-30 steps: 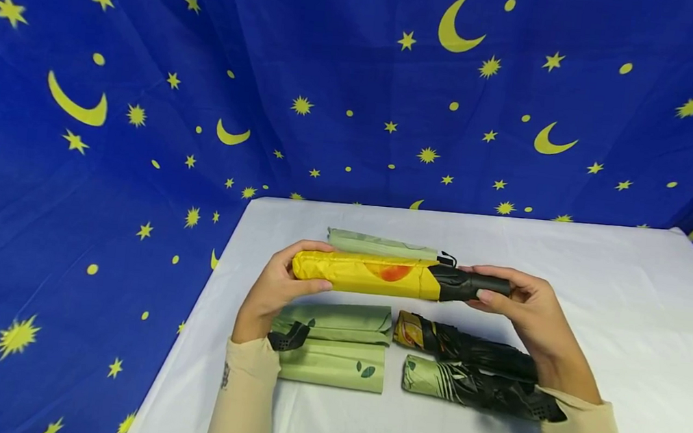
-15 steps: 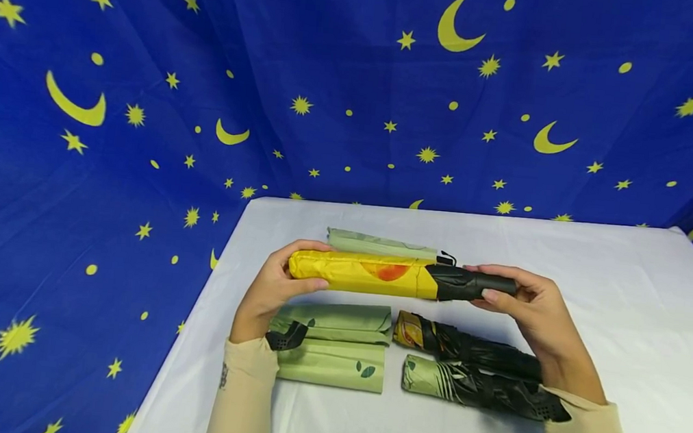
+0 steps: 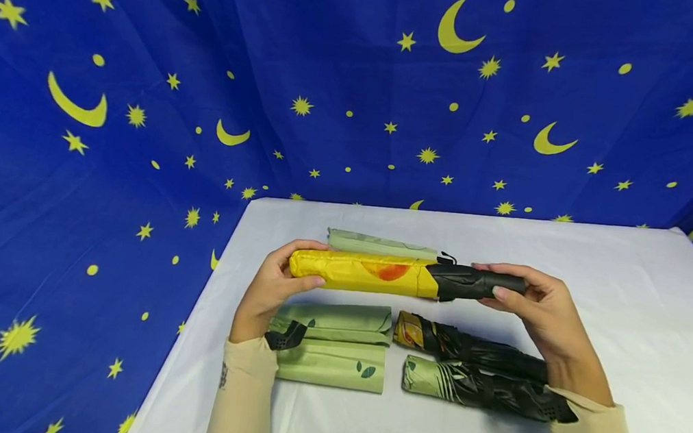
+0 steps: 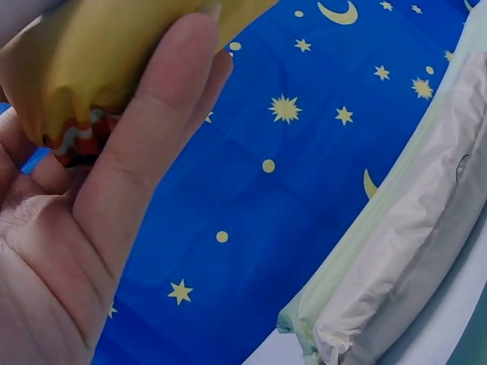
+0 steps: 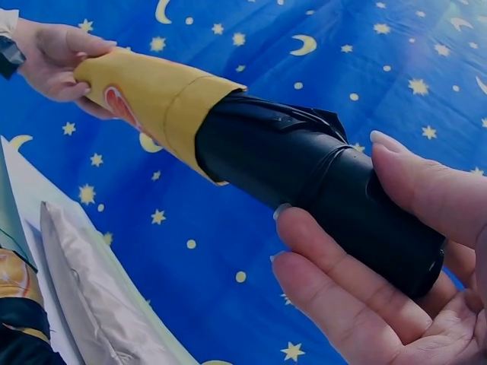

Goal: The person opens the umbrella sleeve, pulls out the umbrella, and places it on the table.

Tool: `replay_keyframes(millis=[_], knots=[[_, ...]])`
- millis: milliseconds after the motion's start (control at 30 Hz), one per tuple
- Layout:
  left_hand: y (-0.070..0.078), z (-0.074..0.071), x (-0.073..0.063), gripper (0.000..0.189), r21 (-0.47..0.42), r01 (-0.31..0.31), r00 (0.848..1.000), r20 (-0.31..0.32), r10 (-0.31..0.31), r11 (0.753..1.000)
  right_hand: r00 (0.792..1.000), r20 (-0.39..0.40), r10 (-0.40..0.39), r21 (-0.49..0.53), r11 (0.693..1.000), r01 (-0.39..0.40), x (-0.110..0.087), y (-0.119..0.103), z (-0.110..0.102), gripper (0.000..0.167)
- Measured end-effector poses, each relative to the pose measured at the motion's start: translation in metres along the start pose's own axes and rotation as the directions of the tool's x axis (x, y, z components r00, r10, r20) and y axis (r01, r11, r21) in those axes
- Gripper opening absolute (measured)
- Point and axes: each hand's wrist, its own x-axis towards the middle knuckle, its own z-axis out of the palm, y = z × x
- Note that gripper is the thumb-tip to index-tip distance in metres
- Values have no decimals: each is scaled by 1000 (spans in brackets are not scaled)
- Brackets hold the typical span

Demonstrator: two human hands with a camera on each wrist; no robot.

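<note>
A yellow umbrella sleeve with an orange print is held level above the table, and a folded black umbrella sticks out of its right end. My left hand grips the sleeve's left end, thumb in front and fingers behind. In the left wrist view the thumb lies along the bunched yellow cloth. At the other end, my right hand holds the black handle between thumb and fingers. Most of the umbrella's length is hidden inside the sleeve.
Two green sleeves lie at the front left of the white table. Two folded umbrellas, mostly black, lie at the front right. A pale green folded item rests behind the held umbrella. A blue star-patterned cloth hangs behind.
My right hand has moved slightly right, and more of the black umbrella now shows beyond the sleeve's edge. The left hand and the sleeve have barely shifted.
</note>
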Motion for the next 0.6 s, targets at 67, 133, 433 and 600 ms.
replay_keyframes(millis=[67,133,433,600], knots=[[0,0,0,48,5,4,1000,-13,-4,1000,1000,1,-11,5,1000,11,-1,-1,-1,35],[0,-1,-1,48,9,11,1000,-28,-10,1000,1000,3,-27,14,1000,27,-2,-1,-2,35],[-1,-4,-4,46,-10,29,998,-64,-30,1000,999,11,-51,49,998,50,-2,-4,-8,36],[-1,-5,-4,45,2,29,995,-91,-29,1000,998,2,-62,68,996,62,-3,-5,-11,38]])
